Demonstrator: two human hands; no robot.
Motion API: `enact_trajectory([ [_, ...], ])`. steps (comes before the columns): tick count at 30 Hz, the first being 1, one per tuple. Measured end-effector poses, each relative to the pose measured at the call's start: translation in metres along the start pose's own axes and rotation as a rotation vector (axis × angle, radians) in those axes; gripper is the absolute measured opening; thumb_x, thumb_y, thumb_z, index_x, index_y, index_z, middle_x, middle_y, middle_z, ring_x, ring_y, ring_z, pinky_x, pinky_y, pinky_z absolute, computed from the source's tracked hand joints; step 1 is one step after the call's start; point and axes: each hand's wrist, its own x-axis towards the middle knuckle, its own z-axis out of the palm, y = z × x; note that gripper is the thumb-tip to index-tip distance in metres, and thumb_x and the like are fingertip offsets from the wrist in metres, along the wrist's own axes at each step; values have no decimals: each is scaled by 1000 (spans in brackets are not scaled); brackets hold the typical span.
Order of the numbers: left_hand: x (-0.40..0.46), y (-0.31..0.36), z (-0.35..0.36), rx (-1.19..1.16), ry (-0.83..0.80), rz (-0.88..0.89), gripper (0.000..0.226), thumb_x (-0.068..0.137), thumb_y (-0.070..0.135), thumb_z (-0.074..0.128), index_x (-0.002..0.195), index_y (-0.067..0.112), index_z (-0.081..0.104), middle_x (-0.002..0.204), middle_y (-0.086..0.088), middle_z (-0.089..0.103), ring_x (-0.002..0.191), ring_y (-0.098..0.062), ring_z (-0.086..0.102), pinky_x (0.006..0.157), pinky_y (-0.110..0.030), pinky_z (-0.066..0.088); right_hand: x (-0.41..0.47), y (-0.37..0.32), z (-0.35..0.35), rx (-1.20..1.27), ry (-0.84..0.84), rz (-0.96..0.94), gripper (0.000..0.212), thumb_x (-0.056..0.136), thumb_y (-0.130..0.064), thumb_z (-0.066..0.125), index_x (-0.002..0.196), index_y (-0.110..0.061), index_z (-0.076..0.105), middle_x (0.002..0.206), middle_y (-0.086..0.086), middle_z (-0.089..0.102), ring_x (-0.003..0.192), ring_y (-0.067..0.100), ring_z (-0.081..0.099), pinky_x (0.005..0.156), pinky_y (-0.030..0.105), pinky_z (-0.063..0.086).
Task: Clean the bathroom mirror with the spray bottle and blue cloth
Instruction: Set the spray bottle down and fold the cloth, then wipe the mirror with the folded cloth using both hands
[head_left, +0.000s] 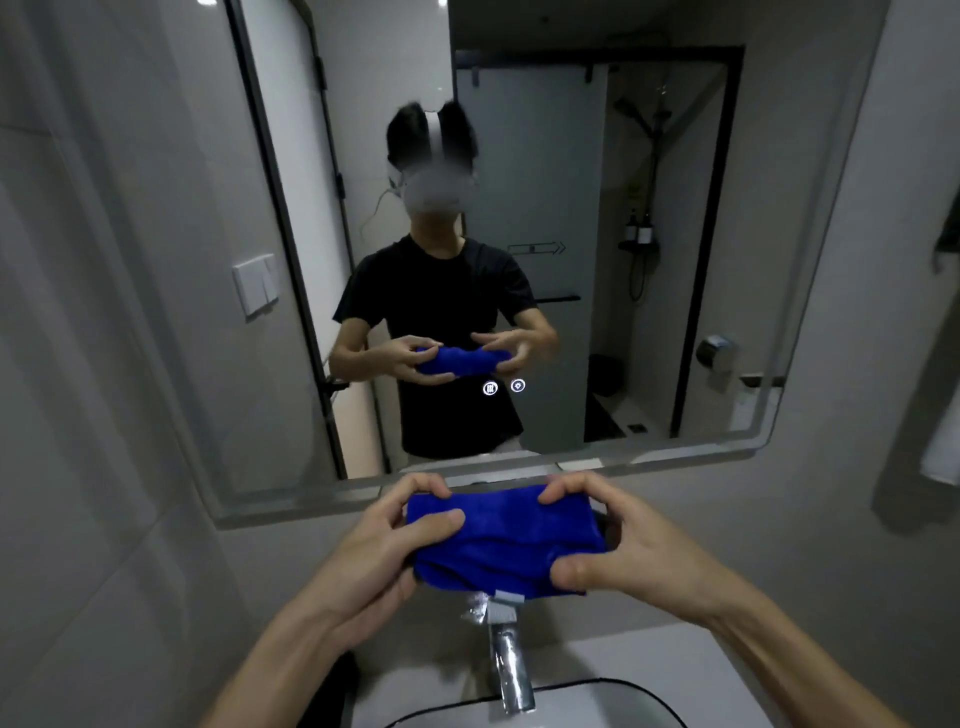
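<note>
A folded blue cloth (501, 540) is held between both hands just below the mirror's lower edge, above the tap. My left hand (384, 540) grips its left end with thumb on top. My right hand (608, 540) pinches its right end. The bathroom mirror (545, 234) fills the wall ahead and reflects a person in a black shirt holding the cloth. No spray bottle is in view.
A chrome tap (511, 670) stands over a white basin (582, 706) at the bottom. Two lit touch buttons (504, 387) glow on the mirror glass. A white towel (943, 447) hangs at the right edge. Tiled wall lies to the left.
</note>
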Motion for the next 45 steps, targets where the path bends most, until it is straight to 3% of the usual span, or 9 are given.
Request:
enact_trajectory([
  [3,14,19,31,-48,-68,40,18,76,-1,69,87,12,63,81,-14,66,66,-19,67,57,-30,61,-13,-23,-14,-263,108,-182,86,50,-42,95,124,-39,54,142,-29,25,125,-1,44,93,28,53],
  [11,53,83,148,93,-84,314,12,81,14,68,93,14,66,94,-7,70,73,-15,68,52,-26,57,-11,-86,-112,-896,474,-631,62,68,-17,86,120,-26,54,136,1,32,121,-2,43,93,4,37],
  [16,82,120,222,227,-99,572,32,70,31,76,97,13,71,89,4,77,77,-7,72,66,-24,61,-6,-151,-191,-1064,525,-768,42,80,-28,65,119,-15,59,122,2,49,106,13,56,91,25,48],
  [22,120,164,294,869,103,899,52,68,16,92,111,26,64,94,-2,67,53,6,61,43,-7,43,3,-236,-280,-1290,548,-867,37,84,-33,56,115,-13,58,120,0,58,103,20,57,85,42,52],
  [27,161,223,351,1091,252,1156,44,76,23,85,114,25,63,111,2,69,93,-17,70,83,-34,59,17,-302,-340,-1426,589,-913,36,96,-24,57,131,-21,48,111,2,66,90,23,63,77,46,55],
  [30,186,258,375,1391,322,1311,43,84,29,77,121,22,56,113,2,67,92,-11,64,74,-25,55,31,-334,-368,-1536,645,-930,41,98,-26,56,137,-24,47,118,2,65,103,23,60,84,43,53],
  [33,215,282,392,1698,517,1401,44,89,36,69,125,18,52,112,-5,66,99,-22,59,80,-41,53,51,-352,-390,-1637,762,-970,32,98,-26,55,129,-20,57,122,-1,63,117,22,46,91,38,46],
  [38,254,293,404,2015,633,1727,33,87,17,72,110,3,54,109,-16,60,85,-27,53,70,-36,42,90,-349,-401,-1914,1025,-975,32,95,-11,54,126,-6,56,124,12,56,114,31,44,86,38,39],
  [45,302,281,398,2019,598,1683,44,84,3,73,123,-4,56,139,-28,57,134,-40,50,115,-44,33,130,-313,-418,-1799,1088,-891,38,96,-4,44,133,-1,53,133,16,58,124,34,49,104,39,38],
])
